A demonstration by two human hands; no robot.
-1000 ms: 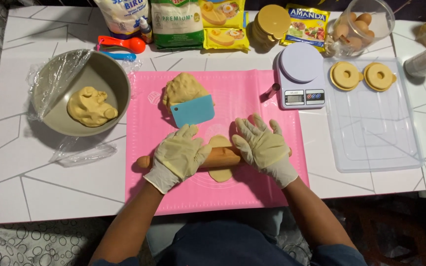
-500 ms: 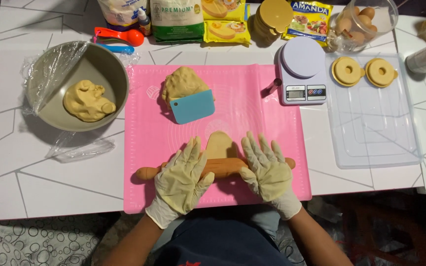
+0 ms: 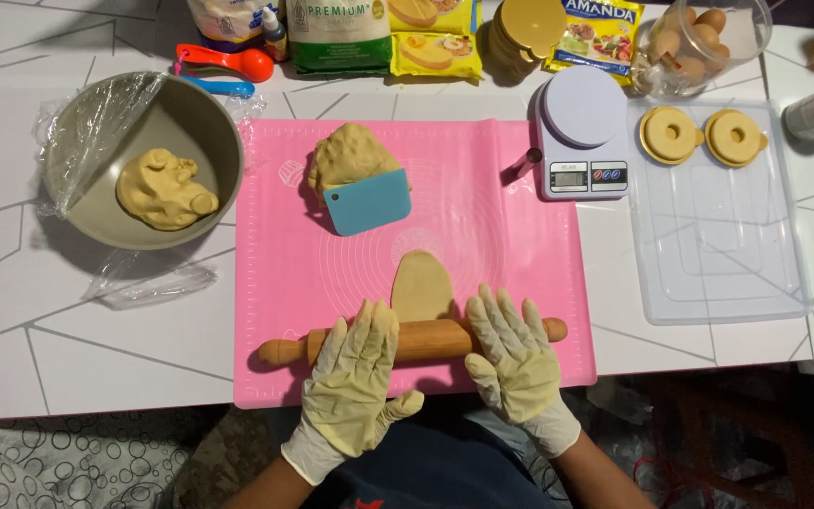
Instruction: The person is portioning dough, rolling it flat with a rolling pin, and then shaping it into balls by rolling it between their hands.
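Rolling pin (image 3: 414, 342) crosswise, left-right, under flat open left hand (image 3: 355, 372) and right hand (image 3: 512, 358), nothing gripped.

Gloved left hand (image 3: 355, 377) and right hand (image 3: 512, 356) flat on rolling pin (image 3: 421, 341) over dough (image 3: 422, 286)

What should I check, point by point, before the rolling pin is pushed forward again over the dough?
1. Both palms on the pin: ok. Left hand and right hand lie flat on the rolling pin.
2. Dough in the pin's path: ok. The flattened dough piece lies just beyond the pin.
3. Dough on the pink mat: ok.
4. Path ahead free: ok. The blue scraper and the dough lump lie farther away.
5. Dough sticking to the mat: cannot tell.
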